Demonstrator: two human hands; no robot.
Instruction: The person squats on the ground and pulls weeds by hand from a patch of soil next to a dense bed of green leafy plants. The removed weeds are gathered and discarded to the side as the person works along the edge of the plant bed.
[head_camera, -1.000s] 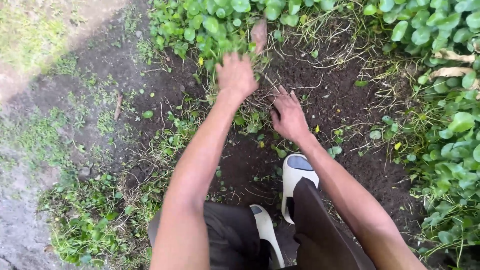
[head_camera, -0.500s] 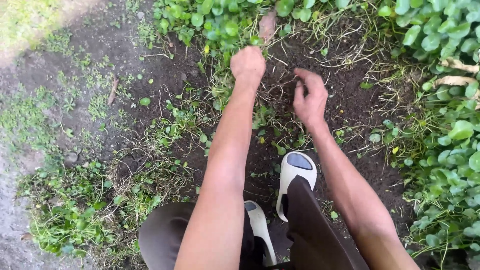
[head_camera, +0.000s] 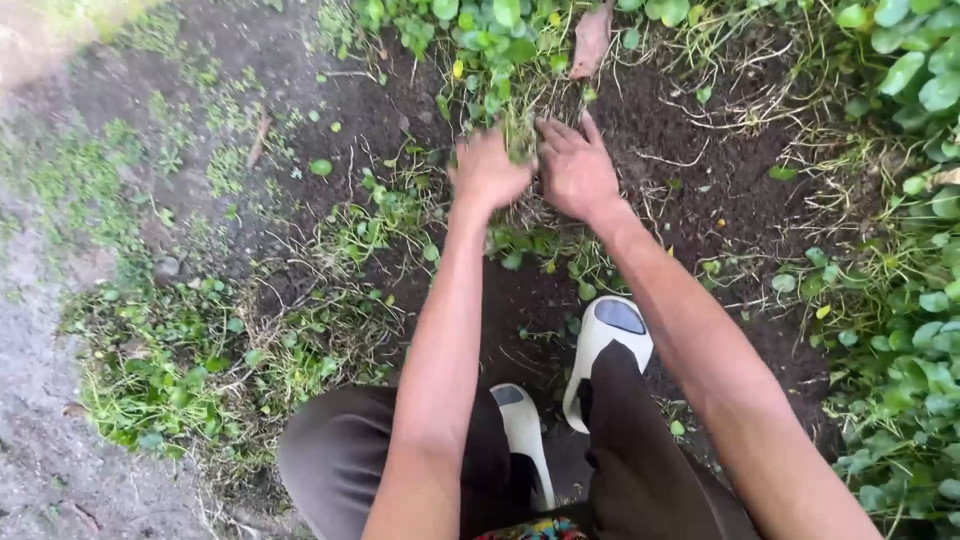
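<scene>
Both my hands are side by side at top center, left hand (head_camera: 487, 170) fisted around a weed tuft (head_camera: 517, 130), right hand (head_camera: 575, 170) flat-fingered on the soil (head_camera: 690, 150) just beside it.

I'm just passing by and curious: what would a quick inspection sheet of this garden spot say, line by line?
Surface: dark bare soil, damp-looking, with a pale hard strip along the left edge.
Job's things: a tuft of grassy weeds between both hands, at the edge of the round-leaved green plants.
Clutter: a pile of pulled weeds lying left of the legs; a dry brown leaf near the top.
Hands: left hand closed on the tuft; right hand laid flat beside it, fingers on the soil.
Cables: nothing seen.
Surroundings: dense leafy ground cover on the right; pale shoes and dark trousers below.
</scene>
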